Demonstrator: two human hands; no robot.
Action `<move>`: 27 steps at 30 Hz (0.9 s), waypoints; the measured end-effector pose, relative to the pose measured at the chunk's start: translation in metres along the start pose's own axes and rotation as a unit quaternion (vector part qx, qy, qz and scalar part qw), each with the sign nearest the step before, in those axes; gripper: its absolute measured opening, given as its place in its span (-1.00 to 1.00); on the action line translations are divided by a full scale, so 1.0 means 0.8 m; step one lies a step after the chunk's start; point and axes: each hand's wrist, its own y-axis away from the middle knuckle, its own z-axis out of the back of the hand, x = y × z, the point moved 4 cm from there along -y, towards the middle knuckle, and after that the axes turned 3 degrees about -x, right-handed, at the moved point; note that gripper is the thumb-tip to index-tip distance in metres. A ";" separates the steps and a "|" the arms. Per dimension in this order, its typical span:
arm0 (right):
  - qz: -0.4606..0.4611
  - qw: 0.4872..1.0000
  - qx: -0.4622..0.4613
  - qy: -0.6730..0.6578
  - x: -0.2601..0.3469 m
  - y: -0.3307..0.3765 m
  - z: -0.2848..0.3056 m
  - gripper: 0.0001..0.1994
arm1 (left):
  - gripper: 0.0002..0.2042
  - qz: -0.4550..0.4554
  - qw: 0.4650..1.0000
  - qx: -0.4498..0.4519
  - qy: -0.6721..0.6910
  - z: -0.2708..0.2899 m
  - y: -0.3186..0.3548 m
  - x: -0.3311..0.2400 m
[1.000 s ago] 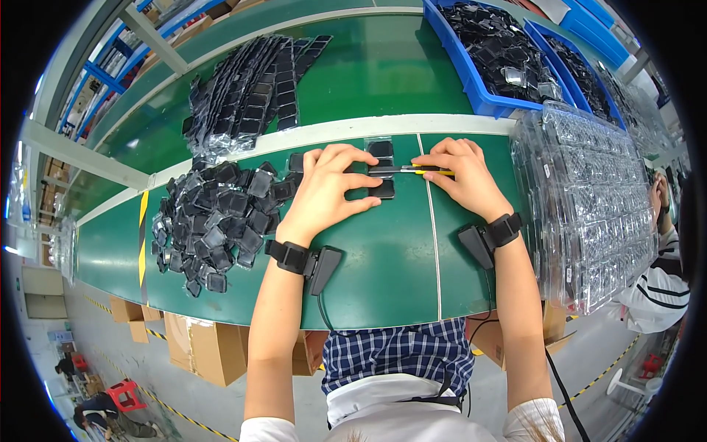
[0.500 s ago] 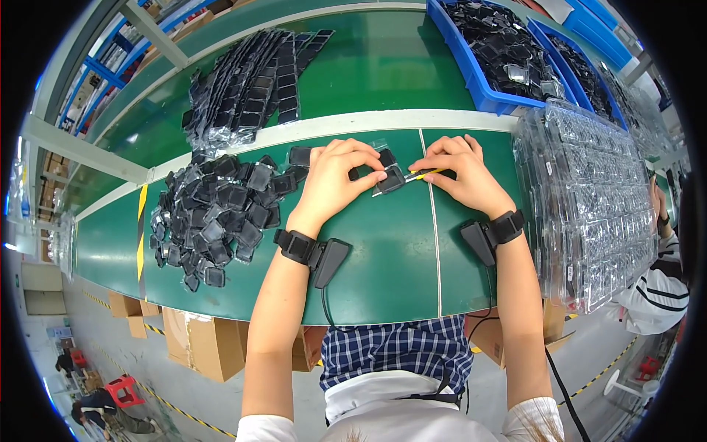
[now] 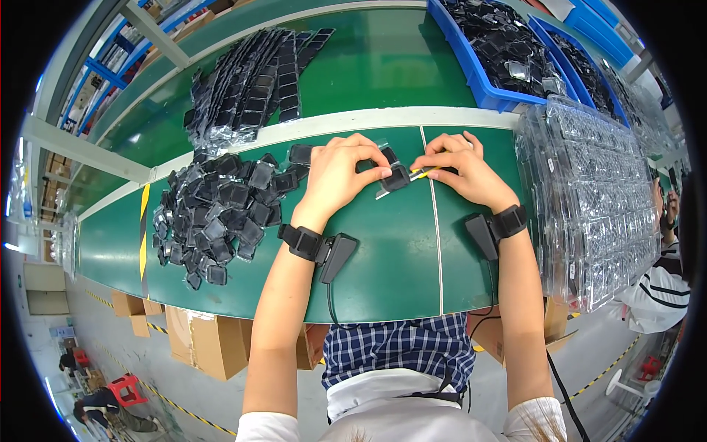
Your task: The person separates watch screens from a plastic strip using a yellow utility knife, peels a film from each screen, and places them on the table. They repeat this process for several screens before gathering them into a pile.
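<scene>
Pinching a small black part (image 3: 398, 177) in its clear sleeve between thumb and fingers, the left hand (image 3: 340, 171) keeps it just above the green worktop (image 3: 383, 250), while the right hand (image 3: 462, 171), closed on a thin yellow tool (image 3: 426, 173), sets the tip against the part's right edge. Judging by the heap of bagged parts (image 3: 217, 214) to the left, many remain; rows of bagged parts (image 3: 258, 81) lie beyond the white rail.
</scene>
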 end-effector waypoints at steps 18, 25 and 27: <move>0.002 0.999 -0.032 0.026 -0.022 0.012 0.029 -0.76 | -0.89 -0.065 0.998 0.003 -0.001 0.019 0.009 0.008; -0.020 0.994 -0.103 0.015 -0.012 0.005 0.020 -0.72 | -0.86 0.046 0.997 -0.044 -0.054 0.060 0.024 0.026; -0.007 0.994 -0.112 0.013 -0.007 0.002 0.019 -0.70 | -0.79 -0.011 0.998 -0.039 -0.048 0.060 0.024 0.011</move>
